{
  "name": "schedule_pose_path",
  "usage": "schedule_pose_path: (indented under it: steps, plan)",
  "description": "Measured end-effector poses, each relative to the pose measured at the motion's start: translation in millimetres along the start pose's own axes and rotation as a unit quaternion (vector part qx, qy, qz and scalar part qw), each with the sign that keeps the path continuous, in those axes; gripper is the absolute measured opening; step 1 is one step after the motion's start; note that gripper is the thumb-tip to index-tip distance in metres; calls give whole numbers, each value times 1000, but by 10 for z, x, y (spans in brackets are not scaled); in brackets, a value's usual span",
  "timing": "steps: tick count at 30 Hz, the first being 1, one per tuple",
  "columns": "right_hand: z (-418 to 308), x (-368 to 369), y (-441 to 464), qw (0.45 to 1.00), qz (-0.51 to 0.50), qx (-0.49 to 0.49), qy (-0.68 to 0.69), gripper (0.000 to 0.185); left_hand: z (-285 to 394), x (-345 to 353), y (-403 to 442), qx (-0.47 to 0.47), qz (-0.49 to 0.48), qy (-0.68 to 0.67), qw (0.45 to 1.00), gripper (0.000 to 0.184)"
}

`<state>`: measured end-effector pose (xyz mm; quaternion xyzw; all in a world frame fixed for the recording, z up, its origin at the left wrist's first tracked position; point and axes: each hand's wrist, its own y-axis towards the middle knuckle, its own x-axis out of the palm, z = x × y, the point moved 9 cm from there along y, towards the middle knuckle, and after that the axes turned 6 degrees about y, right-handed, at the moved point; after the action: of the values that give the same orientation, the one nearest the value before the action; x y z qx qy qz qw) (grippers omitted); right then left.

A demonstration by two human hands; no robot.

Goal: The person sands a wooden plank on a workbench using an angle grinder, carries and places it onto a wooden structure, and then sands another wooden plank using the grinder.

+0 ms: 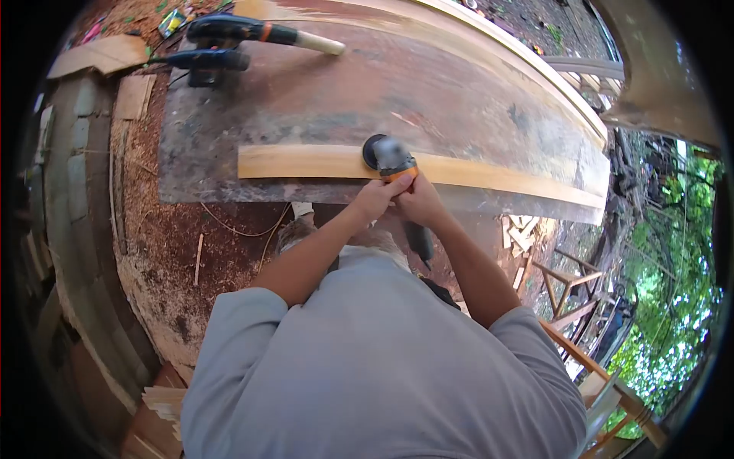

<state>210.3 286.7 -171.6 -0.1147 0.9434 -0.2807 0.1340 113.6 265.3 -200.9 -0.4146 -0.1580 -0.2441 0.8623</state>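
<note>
An angle grinder [394, 159] with a round dark disc [373, 151] is over a long, pale wooden board [306, 161]. The disc overlaps the board's width left of its middle; whether it presses on the wood I cannot tell. My right hand [420, 202] is closed around the grinder's body just behind the orange collar. Beside it, my left hand [373, 201] is also closed on the tool, with its fingertips partly hidden. The grinder's dark rear end [419, 242] points back toward my body. Underneath the board is a stained worktable [306, 99].
On the table's far left lies a black blower [245, 30] with a pale nozzle, beside a second dark power tool [200, 64]. Long boards [535, 65] line the far edge. A cord [237, 231] crosses the sawdust-covered ground. Wood offcuts [521, 236] lie at right.
</note>
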Motion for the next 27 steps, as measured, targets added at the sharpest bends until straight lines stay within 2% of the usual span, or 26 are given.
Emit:
schedule_pose_path:
  steps: [2,3,4,6,8,10,13,15,16,18,19,21,24,27]
  plan:
    - [294,-393,-68,998,51,23,-27,39,-25,298,222,-3,-28,1,1000,62]
    - [304,-561,-161,992,68,67,-83,38,0,462,336,27,-43,0,999,62]
    - [391,-695,-190,992,71,68,-79,38,-8,611,459,56,-59,0,997,62]
    - [664,-943,-266,991,91,73,69,37,-227,835,894,50,-82,31,995,61]
    - [766,-1142,-314,991,107,42,71,37,-246,992,1016,46,-103,61,992,61]
    - [732,-1164,-299,990,118,5,77,38,-119,972,820,-46,-97,140,984,60]
    - [630,-784,-203,994,76,29,71,38,-32,648,487,-55,-76,124,988,61]
    - [515,-435,-132,997,73,32,-4,39,-105,335,236,-72,-59,101,991,63]
    - [406,-244,-68,998,62,29,-4,39,-100,156,56,-54,-41,57,996,64]
    - [97,307,18,998,-30,0,-53,43,-71,-183,-289,-33,-15,6,999,65]
    - [-293,550,-27,998,-40,-18,-49,47,-18,-376,-473,-20,15,-32,999,65]
    - [-349,956,149,996,-58,-30,-54,47,39,-734,-755,3,54,-76,996,65]
    - [-461,1491,483,991,-91,-57,-83,47,52,-1292,-1004,20,117,-160,980,50]
    - [-817,1893,586,975,-97,-82,-181,44,61,-1730,-1184,37,131,-111,985,57]
